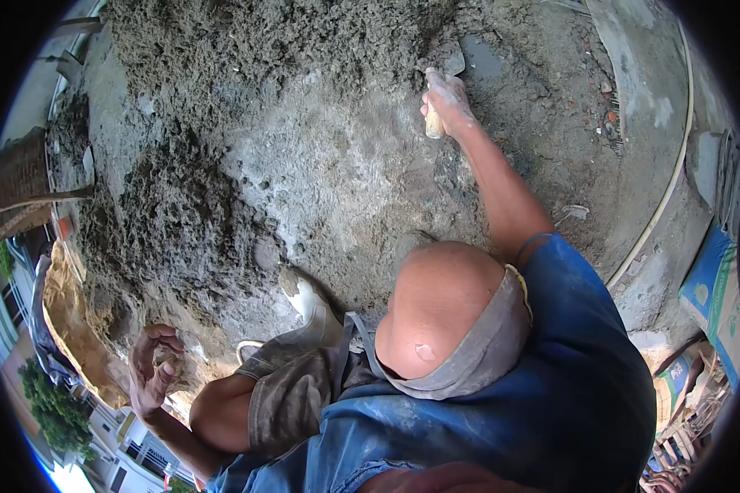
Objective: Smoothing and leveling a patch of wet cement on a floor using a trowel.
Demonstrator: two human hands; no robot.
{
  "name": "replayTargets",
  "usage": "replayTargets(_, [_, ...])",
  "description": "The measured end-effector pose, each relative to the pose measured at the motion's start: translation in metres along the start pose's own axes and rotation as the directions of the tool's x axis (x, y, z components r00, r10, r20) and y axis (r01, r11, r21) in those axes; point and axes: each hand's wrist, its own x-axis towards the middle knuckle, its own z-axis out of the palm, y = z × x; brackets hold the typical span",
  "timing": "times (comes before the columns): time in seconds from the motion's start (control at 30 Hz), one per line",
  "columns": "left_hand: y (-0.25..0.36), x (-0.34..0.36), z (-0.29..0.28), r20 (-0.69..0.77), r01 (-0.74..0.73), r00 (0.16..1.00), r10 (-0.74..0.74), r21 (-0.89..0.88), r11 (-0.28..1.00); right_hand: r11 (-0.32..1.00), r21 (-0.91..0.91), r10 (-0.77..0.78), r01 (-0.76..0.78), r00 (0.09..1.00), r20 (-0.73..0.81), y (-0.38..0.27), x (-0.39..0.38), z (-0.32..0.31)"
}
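1. Trowel [452, 63]: far side of the scene, right of centre, in your right hand [447, 97]. Those fingers were wrapped round its pale handle [433, 126], whose butt stuck out on the near side of the fist.
2. Long axis: ran near to far, far end leaning slightly right. Blade end pointed away from you, in line with your outstretched right arm.
3. Key relation: the blade sat between the far heap of wet grey mix [304, 37] on its left and a small grey puddle [479, 57] just to its right. Couldn't tell whether it was pressed in or only resting on top.
4. Right hand was at the tool; your left hand [152, 374] was well apart, near left, beside your left knee [220, 415]. Its fingers were loosely curled, thumb apart, nothing seen in them.
5. Second dark heap [181, 205] lay left, farther out than the left hand. Scraped grey ground [337, 164] showed between it and your right arm.
6. White boot [308, 301] stood near that heap's right edge. Pale hose [662, 205] ran along the right.
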Motion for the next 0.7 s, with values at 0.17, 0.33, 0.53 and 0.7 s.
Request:
replayTargets(0.17, [-0.009, -0.012, -0.002, -0.012, 0.032, 0.999, -0.033, -0.043, 0.999, 0.994, 0.097, 0.039, -0.045, 0.997, 0.066, -0.013, -0.016, -0.002])
replayTargets(0.33, [-0.011, -0.020, -0.007, -0.020, 0.046, 0.999, -0.048, -0.074, 0.996, 0.936, 0.071, -0.349, 0.344, 0.932, 0.094, -0.116, -0.032, 0.017])
replayTargets(0.53, [-0.012, -0.009, -0.002, -0.008, 0.010, 1.000, -0.011, -0.032, 0.999, 0.980, -0.066, -0.171, 0.186, 0.967, 0.192, -0.084, -0.052, 0.002])
replayTargets(0.7, [-0.028, -0.039, -0.011, -0.074, 0.075, 0.994, -0.084, -0.110, 0.991, 0.965, -0.170, 0.244, -0.200, 0.923, 0.297, 0.053, -0.154, -0.041])
